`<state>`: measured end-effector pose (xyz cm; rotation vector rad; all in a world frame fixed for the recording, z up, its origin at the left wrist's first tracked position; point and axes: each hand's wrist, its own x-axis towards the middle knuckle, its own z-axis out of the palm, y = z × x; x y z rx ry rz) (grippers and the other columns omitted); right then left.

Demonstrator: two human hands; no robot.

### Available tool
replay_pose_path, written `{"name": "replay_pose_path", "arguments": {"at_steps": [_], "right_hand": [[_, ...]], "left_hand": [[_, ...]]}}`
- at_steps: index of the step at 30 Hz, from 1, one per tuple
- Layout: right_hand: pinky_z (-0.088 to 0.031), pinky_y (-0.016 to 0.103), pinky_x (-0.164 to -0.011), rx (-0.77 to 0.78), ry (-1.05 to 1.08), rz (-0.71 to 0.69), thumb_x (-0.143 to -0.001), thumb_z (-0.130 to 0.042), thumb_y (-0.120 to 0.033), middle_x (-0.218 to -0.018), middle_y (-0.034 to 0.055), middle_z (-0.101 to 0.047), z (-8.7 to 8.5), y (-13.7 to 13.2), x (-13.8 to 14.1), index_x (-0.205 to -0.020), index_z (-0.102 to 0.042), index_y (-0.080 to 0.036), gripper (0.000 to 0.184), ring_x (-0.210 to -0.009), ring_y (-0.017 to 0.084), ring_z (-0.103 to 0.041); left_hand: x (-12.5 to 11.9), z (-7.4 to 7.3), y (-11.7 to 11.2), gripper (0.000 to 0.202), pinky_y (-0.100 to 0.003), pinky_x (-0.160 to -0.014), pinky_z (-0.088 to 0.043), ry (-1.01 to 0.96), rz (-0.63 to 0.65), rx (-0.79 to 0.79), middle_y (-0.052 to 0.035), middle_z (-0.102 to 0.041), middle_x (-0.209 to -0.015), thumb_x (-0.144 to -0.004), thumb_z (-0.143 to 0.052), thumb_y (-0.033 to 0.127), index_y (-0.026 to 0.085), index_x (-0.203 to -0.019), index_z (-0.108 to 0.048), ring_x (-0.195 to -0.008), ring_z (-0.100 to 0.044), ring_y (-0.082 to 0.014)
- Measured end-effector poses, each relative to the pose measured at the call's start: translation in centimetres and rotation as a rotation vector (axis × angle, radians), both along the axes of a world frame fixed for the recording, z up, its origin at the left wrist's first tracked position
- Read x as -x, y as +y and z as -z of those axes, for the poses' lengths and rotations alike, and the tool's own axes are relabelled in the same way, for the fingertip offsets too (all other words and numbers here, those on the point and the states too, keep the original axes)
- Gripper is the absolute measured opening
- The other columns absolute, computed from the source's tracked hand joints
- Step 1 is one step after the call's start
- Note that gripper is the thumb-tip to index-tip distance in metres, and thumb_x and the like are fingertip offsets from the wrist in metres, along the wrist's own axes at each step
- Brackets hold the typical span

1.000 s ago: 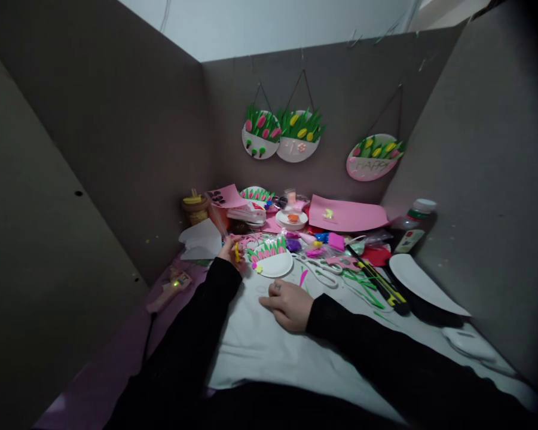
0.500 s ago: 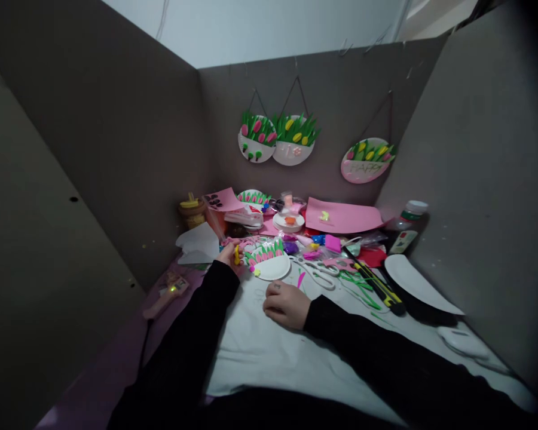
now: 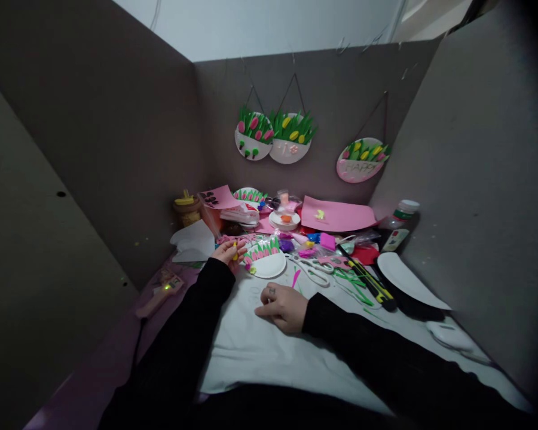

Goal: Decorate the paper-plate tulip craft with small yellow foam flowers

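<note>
My left hand [image 3: 226, 252] is stretched forward, pinching a small yellow piece [image 3: 235, 249] just left of a paper plate with pink tulips and green leaves [image 3: 264, 260]. Resting on the white sheet [image 3: 260, 340], my right hand [image 3: 283, 306] has its fingers curled loosely and shows nothing in them. White-handled scissors [image 3: 311, 269] lie beyond the right hand, next to pink and green cut scraps.
Grey cardboard walls box in the work area, with three finished tulip plates [image 3: 273, 136] hanging on the back wall. A glue gun [image 3: 156, 295] lies at the left, a utility knife [image 3: 372, 283] and a white plate [image 3: 407, 278] at the right, a bottle [image 3: 399, 227] in the corner.
The view has shifted slightly. My left hand has opened a little around the yellow piece, and my right hand has curled in and slid slightly back.
</note>
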<state>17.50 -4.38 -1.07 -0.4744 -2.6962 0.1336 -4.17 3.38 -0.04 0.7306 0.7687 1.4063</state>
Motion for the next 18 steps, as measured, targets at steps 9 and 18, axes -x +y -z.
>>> {"name": "replay_pose_path", "arguments": {"at_steps": [9, 18], "right_hand": [[-0.036, 0.027, -0.065, -0.019, 0.001, 0.033, -0.068, -0.052, -0.013, -0.079, 0.0030, -0.054, -0.40, 0.24, -0.35, -0.082, -0.065, -0.023, 0.021, -0.076, 0.017, -0.045], [-0.038, 0.027, -0.065, 0.008, 0.038, 0.084, -0.075, -0.050, -0.016, -0.078, 0.0046, -0.055, 0.08, 0.48, -0.38, -0.091, -0.064, -0.021, 0.022, -0.076, 0.017, -0.048]], "left_hand": [[-0.18, -0.35, 0.20, 0.012, -0.020, -0.049, -0.051, 0.015, -0.053, 0.092, -0.0025, -0.060, -0.068, -0.070, -0.062, 0.008, 0.011, -0.079, -0.055, -0.057, -0.062, -0.0115], [-0.41, -0.57, 0.15, 0.013, -0.020, -0.049, -0.049, 0.014, -0.039, 0.092, -0.0015, -0.057, -0.063, -0.069, -0.065, 0.010, 0.011, -0.077, -0.054, -0.052, -0.058, -0.0089]]}}
